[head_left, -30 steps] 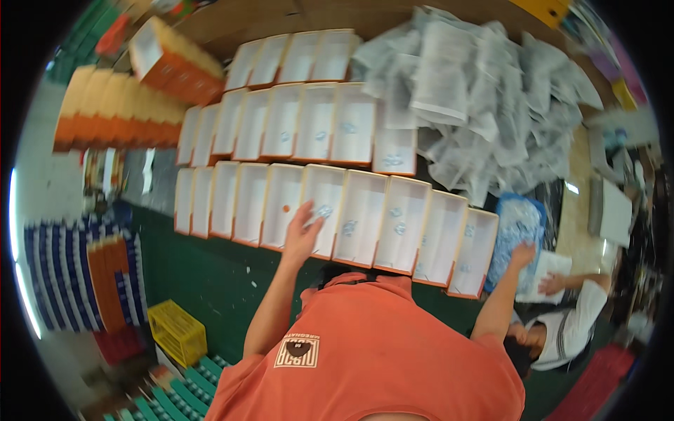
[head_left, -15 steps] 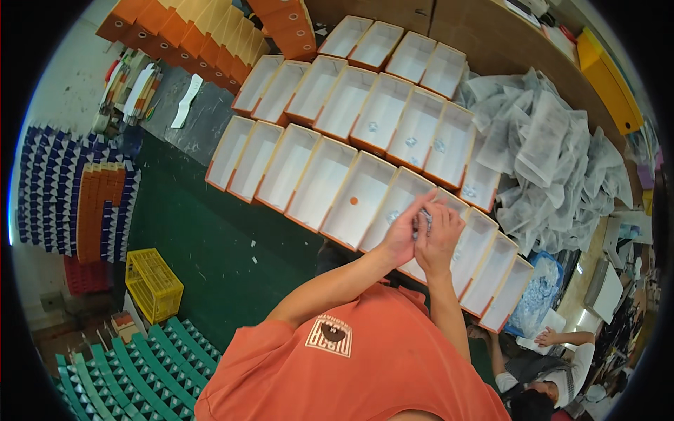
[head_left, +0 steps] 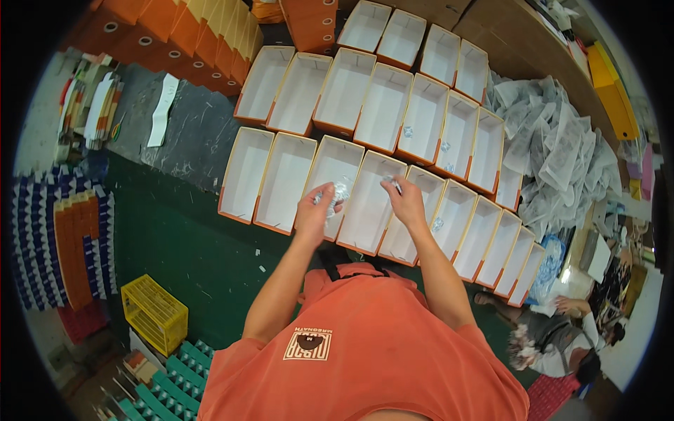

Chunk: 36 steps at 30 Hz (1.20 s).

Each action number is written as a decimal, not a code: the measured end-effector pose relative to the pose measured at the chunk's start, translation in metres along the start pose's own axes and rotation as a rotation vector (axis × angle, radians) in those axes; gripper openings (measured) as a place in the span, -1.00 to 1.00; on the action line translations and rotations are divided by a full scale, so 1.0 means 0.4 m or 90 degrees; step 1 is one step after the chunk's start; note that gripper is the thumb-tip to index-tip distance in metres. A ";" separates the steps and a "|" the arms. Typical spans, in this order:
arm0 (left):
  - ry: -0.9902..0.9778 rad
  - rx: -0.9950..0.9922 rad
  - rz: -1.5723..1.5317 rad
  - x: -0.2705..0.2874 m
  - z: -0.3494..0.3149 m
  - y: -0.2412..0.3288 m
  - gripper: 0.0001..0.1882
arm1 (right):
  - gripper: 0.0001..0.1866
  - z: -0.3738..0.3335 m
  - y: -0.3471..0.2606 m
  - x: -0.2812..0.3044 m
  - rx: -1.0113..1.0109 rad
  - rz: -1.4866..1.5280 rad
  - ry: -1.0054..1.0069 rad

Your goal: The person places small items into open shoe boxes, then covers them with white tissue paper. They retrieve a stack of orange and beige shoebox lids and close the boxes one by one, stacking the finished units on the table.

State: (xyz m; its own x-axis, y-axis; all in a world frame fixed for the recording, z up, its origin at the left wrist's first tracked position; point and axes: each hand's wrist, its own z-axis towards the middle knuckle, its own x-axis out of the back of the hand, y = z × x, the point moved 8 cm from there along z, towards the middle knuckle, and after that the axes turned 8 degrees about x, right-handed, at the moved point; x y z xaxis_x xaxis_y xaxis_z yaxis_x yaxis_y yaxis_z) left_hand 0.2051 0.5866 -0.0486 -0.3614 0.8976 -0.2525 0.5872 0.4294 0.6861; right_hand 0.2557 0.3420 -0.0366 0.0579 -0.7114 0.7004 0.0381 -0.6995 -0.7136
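Packets (head_left: 342,189) fill my left grip (head_left: 313,214), a clear bunch between thumb and curled fingers, over the front row of boxes (head_left: 284,179). My right grip (head_left: 408,202) is nearly closed, fingertips pinching what looks like one small packet (head_left: 391,184) above the next box, at 3 o'clock from the bunch.

As I judge it, the rows are part done. Three boxes plainly show packets: from my right grip, one at 4 o'clock in the front row, two at 12 and 1 in the second. Two front boxes at 10 o'clock from my left grip show only white lining, as do the four at the back. I cannot tell what lies under my hands. More packets seem heaped in a blue tub (head_left: 558,247) between 3 and 4 o'clock.

My orange shirt (head_left: 400,351) at 6 o'clock carries a pale square emblem (head_left: 307,345) with lettering. Any marks on the white paper (head_left: 163,110) at 10 o'clock, on the worktop (head_left: 193,144), are too small to read.
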 end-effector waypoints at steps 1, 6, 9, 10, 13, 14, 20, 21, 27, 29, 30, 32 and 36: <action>-0.010 0.007 0.022 0.028 0.024 0.014 -0.67 | -0.65 -0.006 0.038 -0.031 -0.093 0.133 -0.031; 0.018 0.033 0.249 0.141 0.110 0.032 -0.67 | -0.68 -0.044 -0.098 0.085 -0.175 0.436 0.065; 0.038 0.071 0.306 0.157 0.132 0.014 -0.66 | -0.70 -0.082 -0.176 0.156 -0.133 0.487 0.126; 0.037 0.068 0.305 0.155 0.134 0.011 -0.67 | -0.70 -0.090 -0.190 0.169 -0.102 0.467 0.149; 0.041 0.066 0.310 0.153 0.126 0.011 -0.69 | -0.71 -0.106 -0.177 0.157 -0.128 0.452 0.158; 0.045 0.067 0.312 0.156 0.121 0.013 -0.70 | -0.71 -0.114 -0.186 0.164 -0.099 0.433 0.167; 0.087 0.054 0.228 0.163 0.069 0.051 -0.76 | -0.56 -0.115 -0.118 0.082 -0.059 0.213 0.040; 0.090 0.045 0.225 0.157 0.060 0.055 -0.77 | -0.46 -0.100 -0.084 0.034 -0.050 0.079 -0.002; -0.019 0.005 0.276 -0.005 0.002 0.086 -0.79 | -0.26 -0.052 -0.205 -0.072 -0.277 0.615 -0.238; -0.075 -0.031 0.346 -0.096 -0.012 0.099 -0.76 | -0.42 -0.033 -0.170 -0.108 -0.279 0.645 -0.199; -0.099 -0.050 0.381 -0.128 -0.011 0.105 -0.74 | -0.50 -0.017 -0.161 -0.124 -0.278 0.662 -0.183; -0.062 -0.191 0.452 -0.138 0.040 0.117 -0.72 | -0.68 0.031 -0.155 -0.113 -0.263 0.611 -0.096; 0.019 -0.305 0.522 -0.209 0.153 0.193 -0.68 | -0.62 0.196 -0.091 -0.080 -0.206 0.507 0.020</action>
State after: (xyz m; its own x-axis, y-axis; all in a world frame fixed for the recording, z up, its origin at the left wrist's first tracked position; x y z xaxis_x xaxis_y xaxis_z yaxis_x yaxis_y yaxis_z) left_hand 0.3250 0.5507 -0.0161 0.0101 0.8955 0.4449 0.3091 -0.4259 0.8503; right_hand 0.3307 0.3956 -0.0341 -0.0812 -0.9967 -0.0035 -0.2883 0.0268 -0.9572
